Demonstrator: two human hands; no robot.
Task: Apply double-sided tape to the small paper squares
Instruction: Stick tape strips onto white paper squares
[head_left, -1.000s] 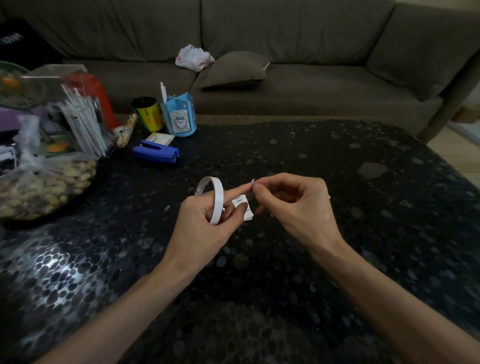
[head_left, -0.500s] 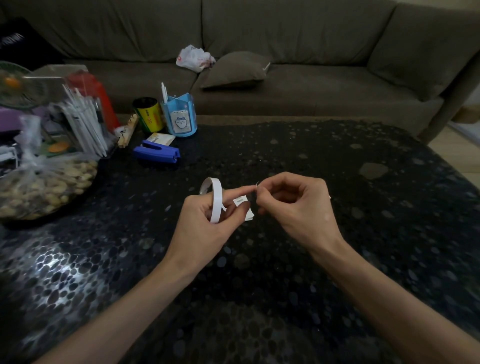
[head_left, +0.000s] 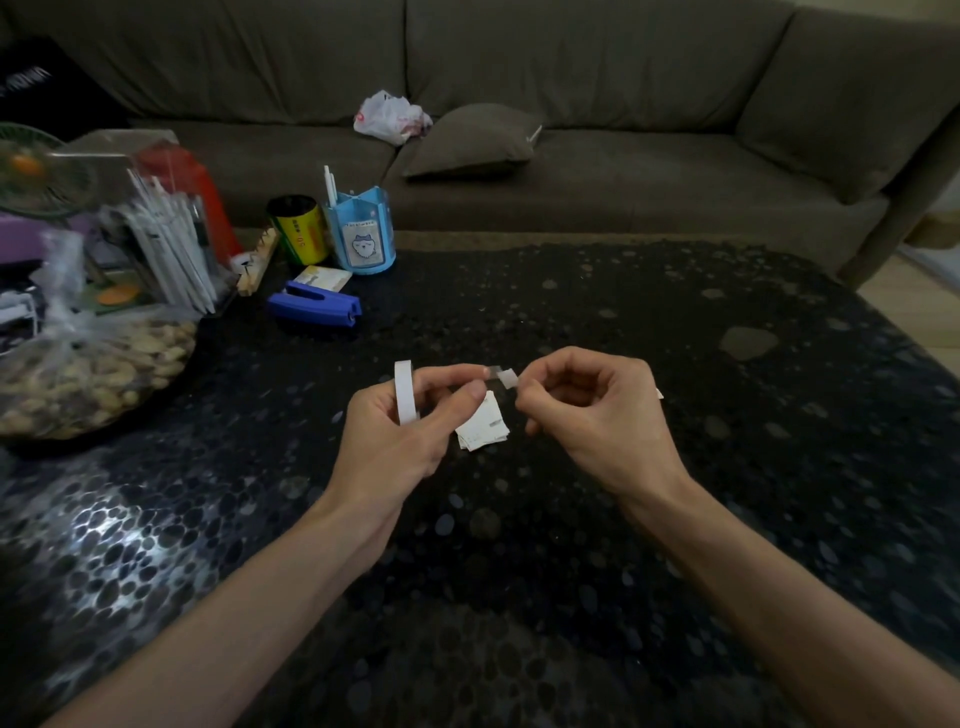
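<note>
My left hand (head_left: 400, 436) holds a white roll of double-sided tape (head_left: 405, 392) over the dark pebble-patterned table (head_left: 675, 467), with its forefinger stretched along the pulled-out strip. My right hand (head_left: 597, 415) pinches the free end of the tape strip (head_left: 506, 376) between thumb and forefinger, just right of the left forefinger tip. A small stack of paper squares (head_left: 485, 428) shows below the strip, between the two hands; I cannot tell whether a finger holds it or it lies on the table. A bit of paper (head_left: 658, 393) peeks out behind my right hand.
At the back left stand a blue stapler (head_left: 314, 307), a blue pen holder (head_left: 358, 236), a yellow-black can (head_left: 298, 228), a box of white sticks (head_left: 171, 254) and a bag of nuts (head_left: 88, 374). A sofa (head_left: 571, 156) runs behind the table.
The right hand has pulled a short length of tape out from the roll. The paper squares now show lower, below the strip, and the roll has turned edge-on.
</note>
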